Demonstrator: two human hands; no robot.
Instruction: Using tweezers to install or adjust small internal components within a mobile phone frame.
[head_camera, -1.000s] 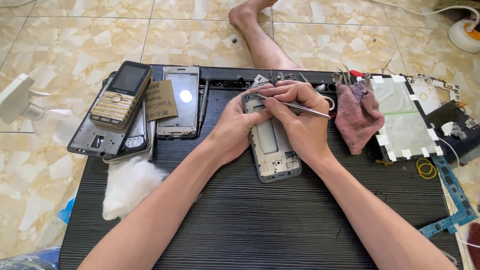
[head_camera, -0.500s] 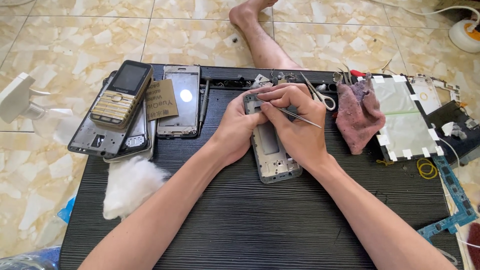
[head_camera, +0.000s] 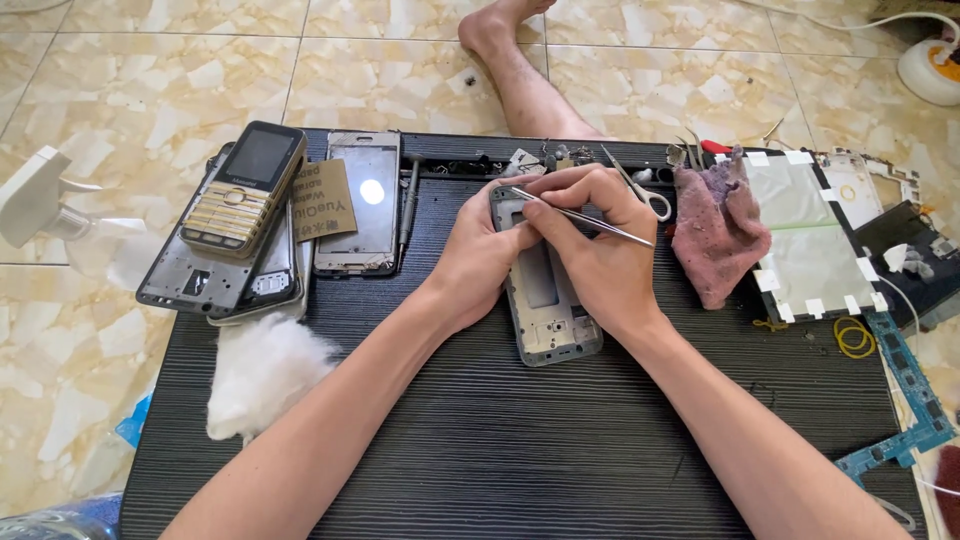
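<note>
Fingers (head_camera: 560, 215) of my right hand (head_camera: 590, 255) pinch a pair of thin metal tweezers (head_camera: 585, 212), closed tight around the shaft, with the tip pointing toward ten o'clock at the top edge of a grey phone frame (head_camera: 545, 310). My left hand (head_camera: 480, 255) steadies that frame from nine o'clock, thumb and fingertips closed on its upper left corner. The frame lies flat near the middle of the black ribbed worktop (head_camera: 500, 440), long axis running roughly twelve to six, its lower end bare toward me.

At eight o'clock from the frame, a tuft of white cotton (head_camera: 262, 372) sits near the worktop's left edge. At three o'clock a crumpled pink rag (head_camera: 715, 235) lies just beside my right hand, and past it a pale display panel (head_camera: 805, 235) with white tape tabs around its rim. A yellow rubber band (head_camera: 852, 337) rests by the panel's lower corner, and a blue circuit strip (head_camera: 905, 400) hangs at the worktop's right edge.

Farther out at ten o'clock, a gold keypad phone (head_camera: 243, 190) is stacked on other phone shells, with a bare silver phone body (head_camera: 362, 205) beside it. Small scissors (head_camera: 640, 190) lie at one o'clock, just behind my right hand. Beyond the worktop at twelve o'clock, my bare leg (head_camera: 520, 80) stretches across the marbled tile floor (head_camera: 150, 70).
</note>
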